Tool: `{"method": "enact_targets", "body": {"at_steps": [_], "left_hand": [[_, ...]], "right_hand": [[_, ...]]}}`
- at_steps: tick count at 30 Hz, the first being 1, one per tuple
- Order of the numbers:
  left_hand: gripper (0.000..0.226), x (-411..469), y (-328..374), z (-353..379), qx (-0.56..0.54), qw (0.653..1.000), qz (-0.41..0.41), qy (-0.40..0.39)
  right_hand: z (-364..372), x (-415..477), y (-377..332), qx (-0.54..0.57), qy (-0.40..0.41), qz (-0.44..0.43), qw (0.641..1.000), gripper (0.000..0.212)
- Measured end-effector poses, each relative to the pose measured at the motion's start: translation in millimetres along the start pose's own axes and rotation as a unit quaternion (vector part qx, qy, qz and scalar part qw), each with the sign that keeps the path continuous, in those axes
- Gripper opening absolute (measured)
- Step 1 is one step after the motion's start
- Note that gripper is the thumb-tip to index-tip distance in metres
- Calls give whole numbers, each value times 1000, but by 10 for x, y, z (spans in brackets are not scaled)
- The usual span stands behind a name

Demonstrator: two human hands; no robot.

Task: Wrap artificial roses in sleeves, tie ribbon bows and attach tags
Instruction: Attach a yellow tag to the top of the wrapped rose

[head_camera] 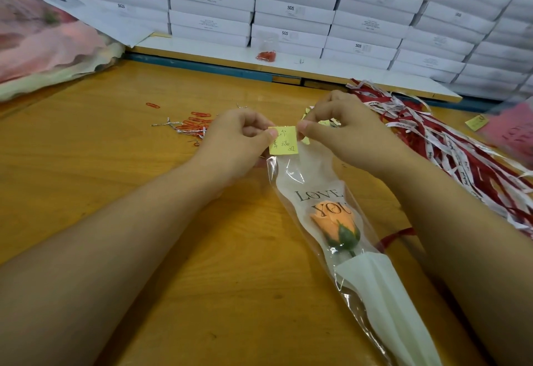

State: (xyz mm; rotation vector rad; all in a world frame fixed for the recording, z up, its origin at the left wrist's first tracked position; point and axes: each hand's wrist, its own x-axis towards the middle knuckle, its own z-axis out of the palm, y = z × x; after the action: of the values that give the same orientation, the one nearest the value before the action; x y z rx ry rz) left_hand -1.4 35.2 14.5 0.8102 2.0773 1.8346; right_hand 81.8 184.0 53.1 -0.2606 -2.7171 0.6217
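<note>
An orange artificial rose (334, 223) lies inside a clear sleeve (372, 285) printed "LOVE YOU", flat on the wooden table, its open end pointing away from me. A small yellow tag (284, 142) with handwriting sits at that open end. My left hand (239, 143) pinches the tag's left edge between thumb and fingers. My right hand (343, 129) pinches its right edge together with the sleeve's rim. A red ribbon (396, 235) pokes out from under the sleeve near the rose's stem.
Red paperclips (196, 123) and silver twist ties (173, 126) lie left of my hands. A heap of red and white ribbons (450, 146) spreads at the right, with pink sleeves (513, 132) beyond. Stacked white boxes (288, 7) line the back; a floral cloth (43, 45) lies far left.
</note>
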Motion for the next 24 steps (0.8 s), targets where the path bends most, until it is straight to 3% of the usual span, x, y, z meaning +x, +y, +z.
{"method": "enact_targets", "body": {"at_steps": [4,8,19,24], "left_hand": [[12,-24,-1,-8,-2,999,23,-25],[21,-22,19,-22,-3,998,52,-43],[14,-4,7,-65,52,994,66,-70],[32,18,15,-55,41,997,32,-64]], "right_hand": [[112,-20,-49,113,4,33,993,23],[170,2,-66,59,78,-6,995,22],[127,-3,-45,126,34,-24,991,21],[128,-8,-87,146,18,-33,988,24]]}}
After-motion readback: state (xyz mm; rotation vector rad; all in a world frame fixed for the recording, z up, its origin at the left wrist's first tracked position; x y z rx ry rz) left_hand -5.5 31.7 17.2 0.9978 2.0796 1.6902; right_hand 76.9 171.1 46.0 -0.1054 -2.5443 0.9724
